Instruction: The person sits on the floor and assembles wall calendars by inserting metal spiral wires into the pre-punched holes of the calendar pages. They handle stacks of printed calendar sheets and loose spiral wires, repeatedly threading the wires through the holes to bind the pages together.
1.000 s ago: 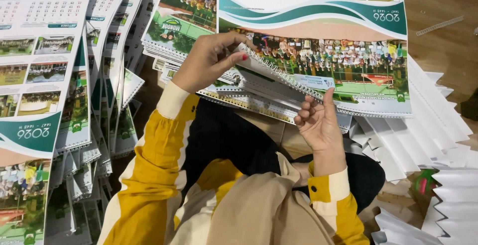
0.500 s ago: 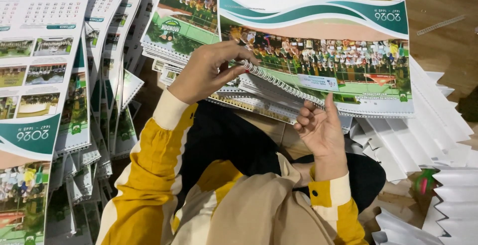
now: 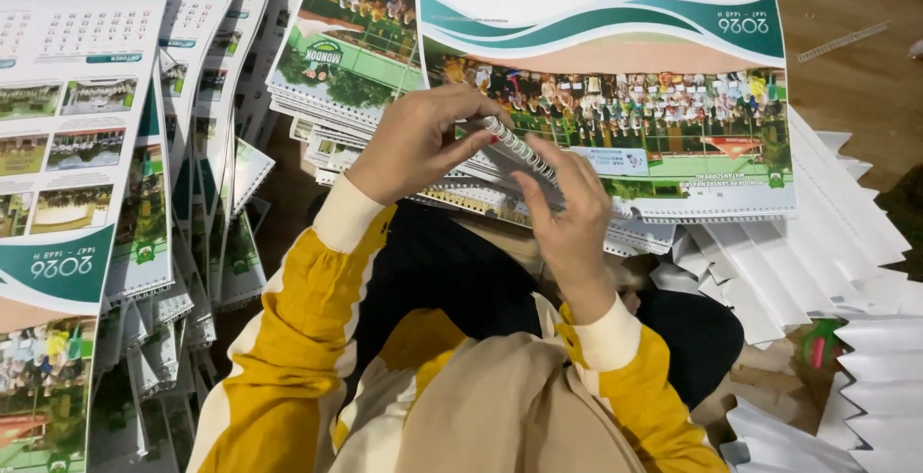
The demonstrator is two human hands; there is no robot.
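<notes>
My left hand [image 3: 423, 144] pinches the upper end of a white spiral wire binding [image 3: 517, 149] that runs along the near edge of a printed calendar sheet [image 3: 615, 79] with photos and green wave bands. My right hand [image 3: 569, 223] grips the same wire a little lower, fingers curled over it. Both hands meet above my lap, sleeves yellow with cream cuffs. Under the wire lies a stack of punched calendar pages [image 3: 461, 194].
Fanned piles of finished calendars [image 3: 87, 146] cover the left side. More calendar stacks [image 3: 346, 60] lie ahead. White folded card stands [image 3: 846, 242] spread at the right, with a green and red object [image 3: 822, 343] between them. Wooden floor [image 3: 856, 12] shows at top right.
My right hand rose from beside the stack up to the wire binding. My left hand stayed on the wire and both hands now hold it together.
</notes>
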